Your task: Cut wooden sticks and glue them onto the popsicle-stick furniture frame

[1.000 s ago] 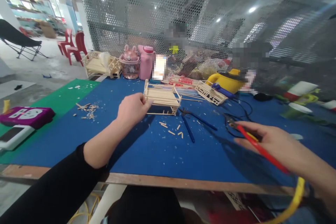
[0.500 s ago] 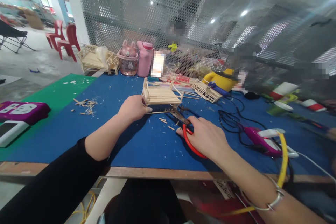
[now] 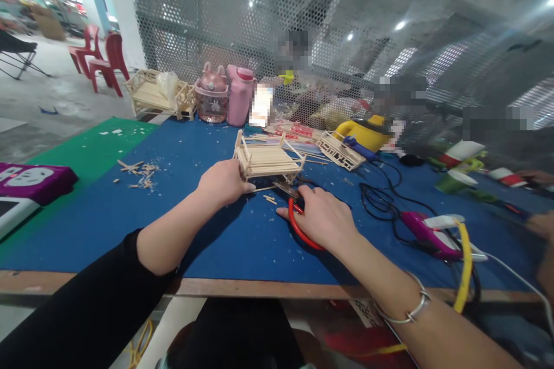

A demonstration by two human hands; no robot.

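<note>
My left hand (image 3: 223, 183) is closed on the left end of a small wooden-stick bench (image 3: 270, 160), a slatted platform with posts and rails. A thin wooden stick (image 3: 262, 189) sticks out to the right from beside my left thumb, below the bench. My right hand (image 3: 326, 213) grips red-handled scissors (image 3: 298, 230). Their blades point left, under the bench's right end and close to the stick's tip; whether they touch it I cannot tell. Short cut stick pieces (image 3: 270, 199) lie on the blue mat just below.
Stick scraps (image 3: 141, 173) lie at left. Behind stand another stick model (image 3: 156, 92), a pink jug (image 3: 240, 95) and a clear pink bottle (image 3: 212, 101). Farther right are a stick frame (image 3: 340, 151), a blue glue gun (image 3: 361, 148), black cables and a purple power strip (image 3: 433, 234).
My right hand and the scissors have moved left, bringing the blades nearer the stick. The bench, still in my left hand, has shifted and tilted slightly.
</note>
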